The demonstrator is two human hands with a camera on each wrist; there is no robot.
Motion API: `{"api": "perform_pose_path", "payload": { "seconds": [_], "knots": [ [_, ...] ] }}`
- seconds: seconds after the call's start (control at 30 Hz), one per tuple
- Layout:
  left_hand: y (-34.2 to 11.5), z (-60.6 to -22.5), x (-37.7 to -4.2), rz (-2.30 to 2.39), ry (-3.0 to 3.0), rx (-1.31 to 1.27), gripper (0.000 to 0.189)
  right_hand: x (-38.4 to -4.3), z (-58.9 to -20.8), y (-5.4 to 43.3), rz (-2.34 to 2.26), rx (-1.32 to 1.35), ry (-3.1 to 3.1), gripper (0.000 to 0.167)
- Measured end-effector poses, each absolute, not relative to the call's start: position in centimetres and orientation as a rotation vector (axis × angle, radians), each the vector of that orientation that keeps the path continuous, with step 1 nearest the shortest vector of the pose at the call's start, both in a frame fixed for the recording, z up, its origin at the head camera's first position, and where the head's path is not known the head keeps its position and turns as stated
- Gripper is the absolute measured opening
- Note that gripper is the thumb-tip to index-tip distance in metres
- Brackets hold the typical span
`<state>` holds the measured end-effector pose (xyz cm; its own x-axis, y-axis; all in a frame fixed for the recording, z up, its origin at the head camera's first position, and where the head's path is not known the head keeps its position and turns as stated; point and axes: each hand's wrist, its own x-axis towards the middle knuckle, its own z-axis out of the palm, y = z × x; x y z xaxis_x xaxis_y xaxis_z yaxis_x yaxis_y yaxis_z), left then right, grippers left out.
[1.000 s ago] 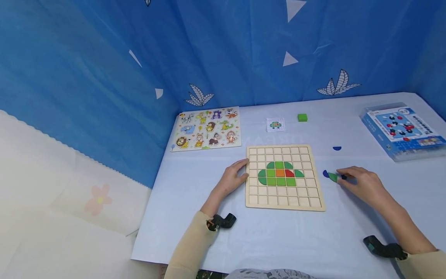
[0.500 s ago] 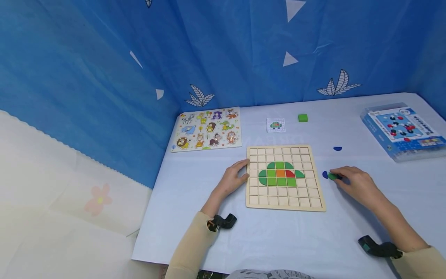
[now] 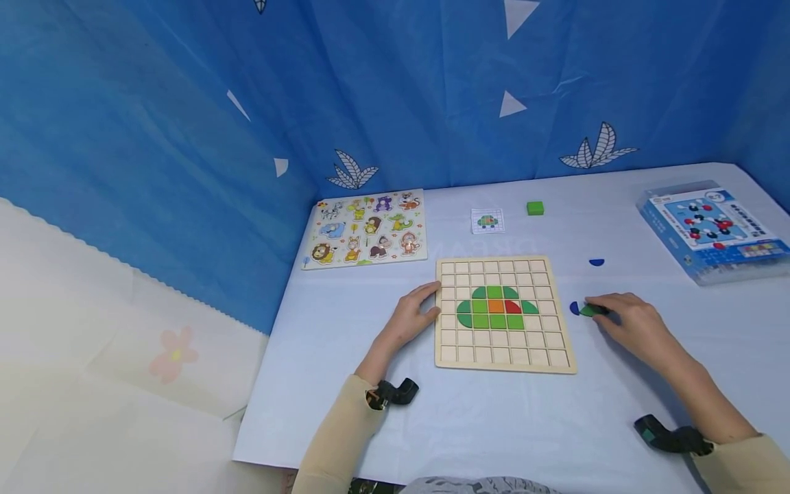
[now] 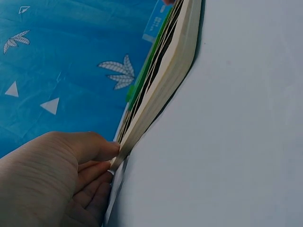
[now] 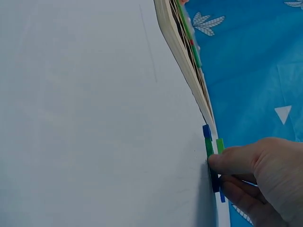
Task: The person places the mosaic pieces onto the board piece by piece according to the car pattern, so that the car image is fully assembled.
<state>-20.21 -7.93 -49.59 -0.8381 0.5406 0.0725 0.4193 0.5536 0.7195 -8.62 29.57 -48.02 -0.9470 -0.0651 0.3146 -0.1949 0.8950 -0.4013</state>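
My left hand touches the left edge of a wooden grid board, thumb and fingers apart. Green square and rounded tiles, an orange tile and a red tile lie in the board's cells. To the right of the board, my right hand pinches a green rounded tile low over the table. A blue half-round tile lies just left of it. A dark blue piece shows by the fingertips, partly hidden. Another blue half-round tile lies farther back.
Behind the board are a small printed pattern card and a green block. An animal puzzle board lies at the back left. A blue boxed set sits at the right, before a blue curtain.
My right hand has shifted slightly left, its fingertips now covering more of the green rounded tile, which has turned a little. My left hand and the board stay put.
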Motion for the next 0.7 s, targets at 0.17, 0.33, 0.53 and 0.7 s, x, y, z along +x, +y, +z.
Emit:
{"api": "perform_pose_path", "payload": {
  "seconds": [0.17,0.33,0.53,0.7],
  "knots": [
    [-7.9,-49.6,-20.2,1.155,2.628,0.809,0.054,-8.7,-48.1,29.2,0.647,0.187,-2.768,0.039],
    [-8.0,-49.5,-20.2,1.155,2.633,0.811,0.054,-8.9,-48.1,28.7,0.645,0.184,-2.783,0.036],
    [-8.0,-49.5,-20.2,1.167,2.625,0.821,0.053,-9.2,-46.9,28.5,0.654,0.281,-2.685,0.037],
    [-7.9,-49.5,-20.1,1.154,2.628,0.816,0.054,-9.8,-45.9,27.0,0.739,0.503,-2.581,0.04]
  ]
}}
